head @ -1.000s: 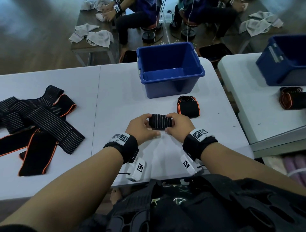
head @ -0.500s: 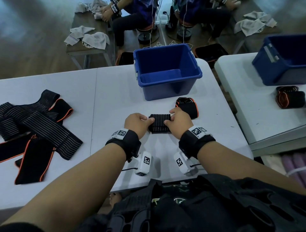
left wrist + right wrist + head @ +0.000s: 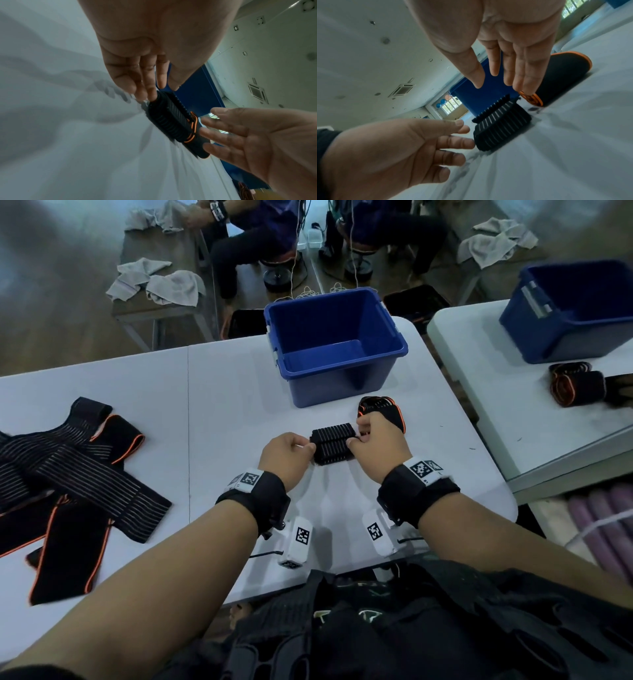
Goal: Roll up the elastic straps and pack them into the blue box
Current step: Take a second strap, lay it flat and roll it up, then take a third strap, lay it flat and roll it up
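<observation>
A rolled black ribbed strap lies on the white table, just in front of the empty blue box. My left hand touches its left end with straight fingers. My right hand is at its right end, where the roll shows orange edging; those fingers are straight and spread. A second rolled strap with orange trim lies right behind my right hand. Several unrolled straps are piled at the left.
A neighbouring table on the right carries another blue box and rolled straps. Beyond the table, people sit by benches with grey towels. The table's front edge runs just under my wrists.
Both hands and the rolled strap have moved away from me toward the blue box, ending beside the second roll. My fingers have loosened from a grip around the roll to straight fingers at its ends.
</observation>
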